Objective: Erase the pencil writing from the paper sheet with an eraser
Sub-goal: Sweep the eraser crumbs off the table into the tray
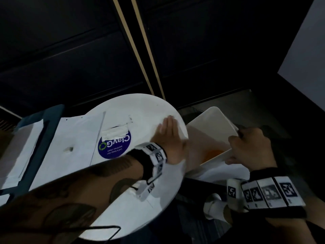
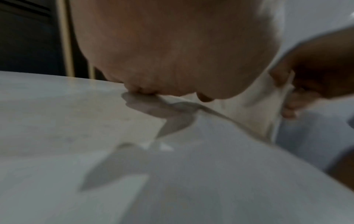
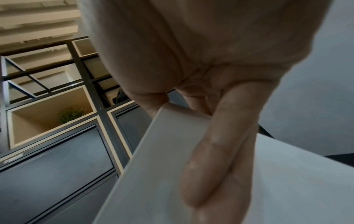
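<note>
A round white table (image 1: pixel 123 110) fills the middle of the head view, a paper sheet (image 1: pixel 77 131) spread across it. At its right edge, a white tray (image 1: pixel 213 120) tilts, pinched at the rim by the right hand (image 1: pixel 251 145). The left hand (image 1: pixel 168 136) lies flat, fingers straight, on the tabletop. A small white eraser (image 1: pixel 68 149) lies on the sheet, centre left.
</note>
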`<state>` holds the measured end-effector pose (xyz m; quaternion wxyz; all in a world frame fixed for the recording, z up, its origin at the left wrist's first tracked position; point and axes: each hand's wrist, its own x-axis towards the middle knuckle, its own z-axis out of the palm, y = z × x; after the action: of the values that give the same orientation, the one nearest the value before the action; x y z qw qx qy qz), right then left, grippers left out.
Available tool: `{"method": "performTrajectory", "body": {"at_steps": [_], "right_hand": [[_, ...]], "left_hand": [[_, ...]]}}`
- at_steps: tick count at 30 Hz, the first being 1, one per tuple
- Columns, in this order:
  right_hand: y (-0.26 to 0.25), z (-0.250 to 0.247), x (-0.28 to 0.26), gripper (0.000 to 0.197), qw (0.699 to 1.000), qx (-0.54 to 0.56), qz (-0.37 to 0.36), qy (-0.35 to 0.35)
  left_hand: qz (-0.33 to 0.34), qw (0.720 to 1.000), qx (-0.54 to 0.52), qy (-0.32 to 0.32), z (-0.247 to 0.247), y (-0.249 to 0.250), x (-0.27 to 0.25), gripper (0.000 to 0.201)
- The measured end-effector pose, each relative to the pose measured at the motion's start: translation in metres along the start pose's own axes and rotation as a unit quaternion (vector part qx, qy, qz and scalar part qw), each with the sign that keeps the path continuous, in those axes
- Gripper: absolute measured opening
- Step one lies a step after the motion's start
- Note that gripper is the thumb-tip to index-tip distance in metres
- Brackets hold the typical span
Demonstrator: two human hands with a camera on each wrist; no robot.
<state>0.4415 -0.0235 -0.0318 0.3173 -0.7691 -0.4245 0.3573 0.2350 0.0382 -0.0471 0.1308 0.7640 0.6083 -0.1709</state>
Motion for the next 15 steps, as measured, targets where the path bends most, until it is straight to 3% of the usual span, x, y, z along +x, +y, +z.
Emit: {"method": "performTrajectory", "body": {"at_steps": [1, 3, 5, 7, 9, 12, 15], "right_hand": [[-0.003, 0.001, -0.002, 0.030, 1.000, -0.009, -0.001, -0.003], [-0.008, 0.003, -0.005, 0.027, 0.999, -0.027, 0.007, -0.017], [-0.009, 0.006, -0.006, 0.027, 0.999, -0.039, 0.011, -0.026], [-0.006, 0.008, -0.009, 0.029, 0.999, -0.029, 0.022, -0.028], [-0.004, 0.010, -0.013, 0.031, 0.999, -0.029, 0.026, -0.020], [-0.003, 0.010, -0.022, 0.026, 0.999, -0.034, 0.037, -0.017], [-0.001, 0.012, -0.030, 0.024, 0.999, -0.037, 0.034, -0.001]], "left_hand": [[0.012, 1.000, 0.005, -0.017, 0.006, 0.010, -0.003, 0.089], [0.109, 0.992, 0.008, -0.057, 0.012, 0.033, -0.008, 0.082], [0.205, 0.976, -0.062, -0.037, 0.003, 0.037, -0.012, 0.077], [0.165, 0.971, -0.169, 0.029, -0.020, 0.011, -0.019, 0.078], [0.079, 0.970, -0.226, 0.036, -0.036, -0.037, -0.038, 0.095], [-0.040, 0.988, -0.148, -0.002, -0.026, -0.119, -0.073, 0.118], [-0.068, 0.995, -0.011, -0.076, 0.007, -0.148, -0.096, 0.144]]}}
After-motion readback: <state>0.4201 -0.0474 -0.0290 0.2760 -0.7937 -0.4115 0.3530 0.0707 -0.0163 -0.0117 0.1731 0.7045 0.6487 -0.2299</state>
